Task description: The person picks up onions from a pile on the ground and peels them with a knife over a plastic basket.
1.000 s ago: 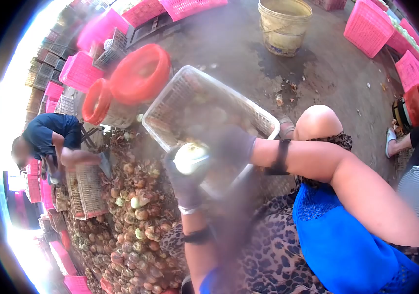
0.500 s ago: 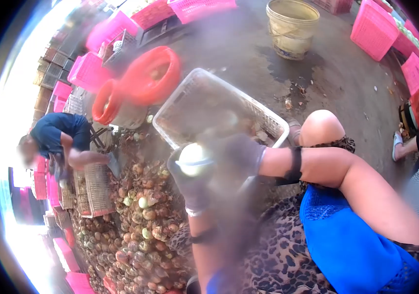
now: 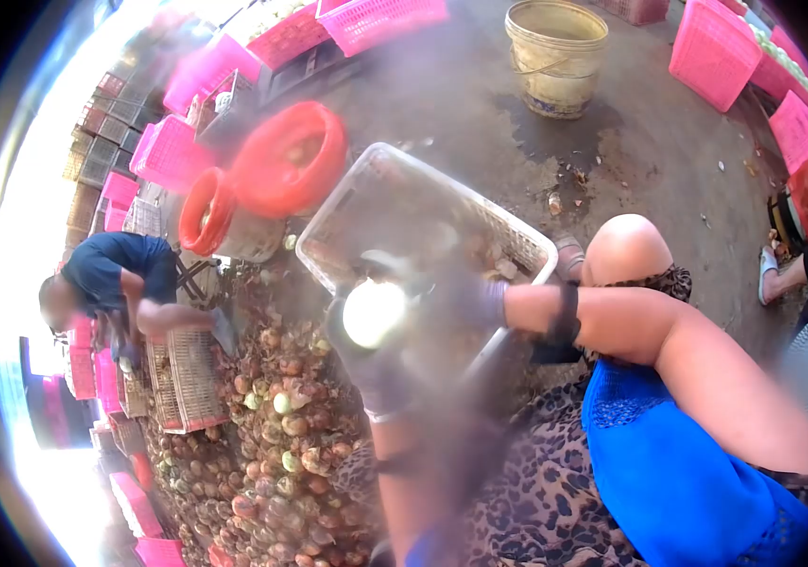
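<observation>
A pale, peeled onion [image 3: 374, 315] sits in my gloved left hand [image 3: 359, 364], whose fingers curl around its lower left side. Beside it, to the right, my gloved right hand [image 3: 470, 300] looks closed; its fingers are blurred, and anything in them cannot be made out. Both hands are over the near part of a white plastic crate [image 3: 465, 189]. A pale curved scrap [image 3: 385, 259] shows just above the onion, too blurred to name. Unpeeled onions [image 3: 272, 454] lie in a large heap left of my left forearm.
A person [image 3: 125, 283] bends over at the left beside a lattice crate [image 3: 182, 378]. Red-rimmed containers [image 3: 328, 142] stand behind the white crate. A dirty bucket [image 3: 555, 71] is at the top, pink baskets [image 3: 716, 52] at upper right. Another person's leg [image 3: 791, 274] shows at right.
The onion has turned in my left hand and shows a rounder, brighter face. My right hand has drawn slightly away from it. A pale scrap now shows above the onion.
</observation>
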`<move>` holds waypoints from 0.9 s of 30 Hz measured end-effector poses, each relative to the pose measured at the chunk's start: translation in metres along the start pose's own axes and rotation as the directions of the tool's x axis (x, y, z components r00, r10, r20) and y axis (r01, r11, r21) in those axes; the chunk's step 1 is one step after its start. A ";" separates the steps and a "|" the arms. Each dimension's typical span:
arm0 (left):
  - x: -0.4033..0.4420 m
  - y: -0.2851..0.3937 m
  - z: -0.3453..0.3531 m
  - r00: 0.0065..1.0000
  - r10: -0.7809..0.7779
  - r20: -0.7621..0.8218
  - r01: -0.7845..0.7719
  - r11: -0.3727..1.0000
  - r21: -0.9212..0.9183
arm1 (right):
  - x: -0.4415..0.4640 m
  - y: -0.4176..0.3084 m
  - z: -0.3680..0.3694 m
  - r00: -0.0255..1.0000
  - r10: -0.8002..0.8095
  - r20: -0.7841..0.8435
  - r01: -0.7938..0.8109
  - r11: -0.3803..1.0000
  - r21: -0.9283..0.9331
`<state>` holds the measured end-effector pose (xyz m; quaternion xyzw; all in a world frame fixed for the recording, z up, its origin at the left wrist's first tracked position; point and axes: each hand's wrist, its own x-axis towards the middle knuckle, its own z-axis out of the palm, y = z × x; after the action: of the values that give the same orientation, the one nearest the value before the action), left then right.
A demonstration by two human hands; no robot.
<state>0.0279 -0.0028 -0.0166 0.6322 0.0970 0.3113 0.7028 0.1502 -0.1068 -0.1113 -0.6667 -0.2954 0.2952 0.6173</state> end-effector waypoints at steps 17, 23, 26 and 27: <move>-0.009 0.008 -0.005 0.933 -0.330 0.144 0.327 0.944 0.044 | -0.045 -0.086 -0.022 0.986 0.153 -0.068 -0.168 0.892 -0.419; -0.009 0.010 -0.012 0.966 -0.200 0.164 0.158 0.958 0.237 | -0.021 -0.017 -0.075 0.944 0.323 0.069 -0.175 0.667 -0.724; -0.013 0.009 -0.020 0.981 -0.173 0.084 0.157 0.972 0.173 | -0.034 -0.085 -0.073 0.932 0.304 0.196 0.087 0.338 -0.937; -0.012 0.002 -0.022 0.978 -0.203 0.040 0.199 0.977 0.079 | -0.037 -0.079 -0.070 0.952 0.237 0.196 0.098 0.370 -0.924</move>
<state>0.0061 0.0083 -0.0220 0.6523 0.1551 0.2194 0.7088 0.1768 -0.1749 -0.0266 -0.8565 -0.4697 0.2011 0.0727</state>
